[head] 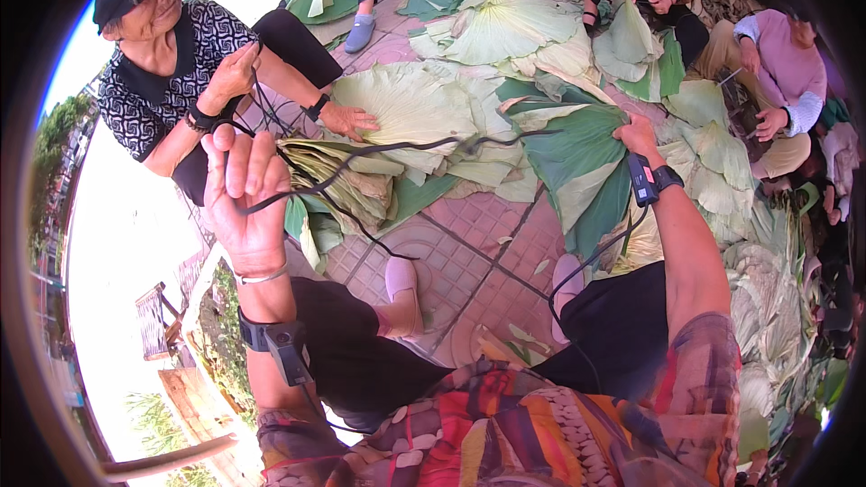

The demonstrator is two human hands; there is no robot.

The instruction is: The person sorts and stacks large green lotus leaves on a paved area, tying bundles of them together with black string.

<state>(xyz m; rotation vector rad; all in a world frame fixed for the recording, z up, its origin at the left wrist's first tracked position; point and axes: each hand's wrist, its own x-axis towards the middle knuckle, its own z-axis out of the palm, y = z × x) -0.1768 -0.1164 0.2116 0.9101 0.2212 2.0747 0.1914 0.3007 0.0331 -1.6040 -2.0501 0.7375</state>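
Observation:
My left hand (247,193) is raised at the left, palm up with fingers curled around a dark cord (399,145). That cord stretches across to a bundle of folded lotus leaves (575,155), green and pale. My right hand (636,135) grips the bundle by its gathered right end. A second length of dark cord (345,213) hangs beyond my left hand, its tip over the paving. Just past that hand lies a stack of folded, yellowish leaves (345,179). How the cord meets the bundle is partly hidden among the leaves.
Large flattened lotus leaves (406,105) cover the pink paving (467,243) ahead. At the left a person's hand (348,120) rests on them, the other holding dark cords. More people sit with leaves at the back and right. A leaf pile (764,297) lies along my right side.

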